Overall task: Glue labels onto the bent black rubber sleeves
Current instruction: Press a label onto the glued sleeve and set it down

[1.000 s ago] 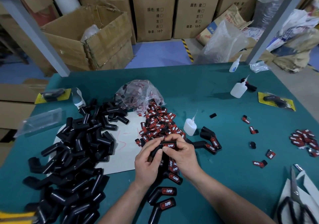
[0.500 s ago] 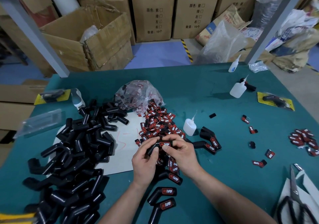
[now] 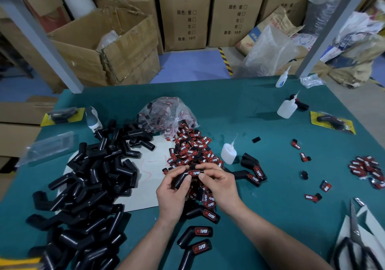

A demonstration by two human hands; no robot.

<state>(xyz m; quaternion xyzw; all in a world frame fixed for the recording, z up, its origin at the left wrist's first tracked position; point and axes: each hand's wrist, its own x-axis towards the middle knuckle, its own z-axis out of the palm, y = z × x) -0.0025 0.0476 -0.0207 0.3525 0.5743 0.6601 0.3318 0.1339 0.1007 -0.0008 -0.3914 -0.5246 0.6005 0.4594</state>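
Both hands are on one bent black rubber sleeve (image 3: 180,179), held above the green table (image 3: 270,217) at the near edge of the heap of red labels (image 3: 191,151). My left hand (image 3: 171,192) curls round its lower leg. My right hand (image 3: 219,184) pinches the upper end, thumb beside the label (image 3: 194,173) stuck there. A glue bottle (image 3: 228,154) stands just right of the heap. Unlabelled sleeves (image 3: 87,186) are piled to my left, and finished ones (image 3: 196,233) lie near my wrists.
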